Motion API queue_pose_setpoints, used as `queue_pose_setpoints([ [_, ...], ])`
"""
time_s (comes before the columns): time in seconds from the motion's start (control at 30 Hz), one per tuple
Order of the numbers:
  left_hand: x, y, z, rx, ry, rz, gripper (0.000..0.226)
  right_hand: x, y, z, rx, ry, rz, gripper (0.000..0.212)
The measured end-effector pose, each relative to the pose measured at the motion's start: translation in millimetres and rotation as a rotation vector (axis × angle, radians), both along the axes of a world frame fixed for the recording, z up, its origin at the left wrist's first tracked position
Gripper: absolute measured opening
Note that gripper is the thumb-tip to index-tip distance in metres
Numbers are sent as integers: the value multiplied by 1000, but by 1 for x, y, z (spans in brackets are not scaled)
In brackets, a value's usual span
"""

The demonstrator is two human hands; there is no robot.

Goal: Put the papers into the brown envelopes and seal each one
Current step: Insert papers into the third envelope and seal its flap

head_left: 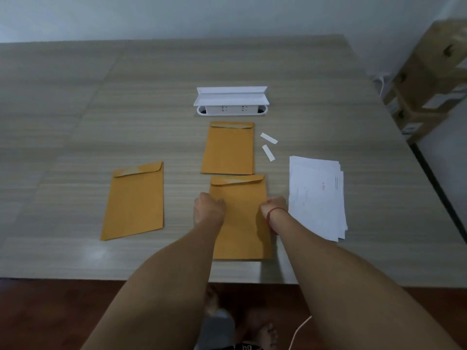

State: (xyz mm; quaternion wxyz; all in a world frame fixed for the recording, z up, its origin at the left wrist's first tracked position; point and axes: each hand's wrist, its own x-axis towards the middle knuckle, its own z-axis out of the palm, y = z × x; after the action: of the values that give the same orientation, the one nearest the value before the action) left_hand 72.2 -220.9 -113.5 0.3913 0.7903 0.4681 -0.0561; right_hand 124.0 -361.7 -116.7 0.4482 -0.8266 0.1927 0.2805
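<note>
Curled hands (209,208) (274,207) on near envelope (240,223), long axis away, flap far

A single wide-angle camera on the person's head looks forward and steeply down from above the near edge of the worktop (75,122). It sits close. The left hand (208,210) and right hand (274,207) are mid-frame, the floor (50,311) is at the bottom and the far wall (177,16) is at the top.
</note>
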Motion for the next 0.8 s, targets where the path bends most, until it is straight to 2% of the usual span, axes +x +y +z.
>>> queue_pose_setpoints([
  [0.1,-5,-3,-8,0,4,6,35,-4,-1,-12,-73,-21,55,15],
  [0.2,-4,-3,-12,104,44,-39,46,-3,3,-18,-295,-149,143,8],
  [0.27,-3,0,-12,204,57,-83,53,-1,5,-18,-388,-260,230,16],
  [0.37,1,3,-16,225,21,-172,47,7,6,-19,-411,-332,401,31],
  [0.47,7,7,-22,230,4,-288,48,14,10,-23,-410,-343,515,47],
  [0.6,18,12,-21,222,44,-409,70,25,19,-24,-410,-284,576,63],
  [0.8,43,22,-19,185,297,-585,77,39,27,-24,-468,-186,601,65],
])
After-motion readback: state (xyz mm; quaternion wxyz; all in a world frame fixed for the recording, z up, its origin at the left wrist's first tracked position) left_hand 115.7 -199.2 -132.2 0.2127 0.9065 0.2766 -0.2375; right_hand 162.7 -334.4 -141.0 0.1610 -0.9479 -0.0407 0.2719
